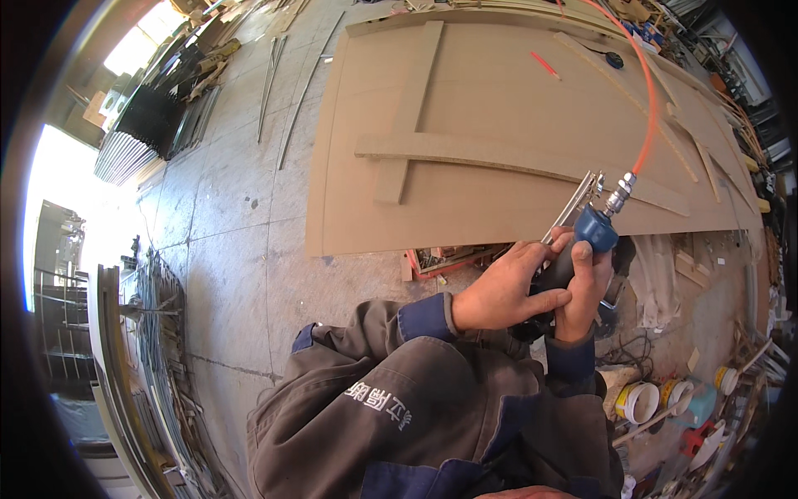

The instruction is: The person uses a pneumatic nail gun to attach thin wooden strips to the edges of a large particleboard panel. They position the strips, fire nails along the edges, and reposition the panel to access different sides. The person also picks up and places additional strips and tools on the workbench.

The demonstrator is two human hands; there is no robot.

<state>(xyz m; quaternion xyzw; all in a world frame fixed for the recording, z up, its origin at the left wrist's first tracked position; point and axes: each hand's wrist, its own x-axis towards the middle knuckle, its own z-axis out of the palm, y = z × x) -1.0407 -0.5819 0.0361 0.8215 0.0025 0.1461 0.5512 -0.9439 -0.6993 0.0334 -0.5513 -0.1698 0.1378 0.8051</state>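
Note:
Close in front of my body, both hands are on an air nail gun with a blue end cap and a dark grip. My right hand is wrapped round the grip, its thumb up against the blue cap. From the left, my left hand closes on the gun's dark body, fingertips by a slim metal rail that points away from me. An orange air hose joins the gun through a metal coupling. My hands hide much of the tool.
Ahead lies a large brown board with a crosswise wood strip, a lengthwise strip, a red pencil and a black tape measure. Buckets stand at the lower right. Metal lengths are stacked at left.

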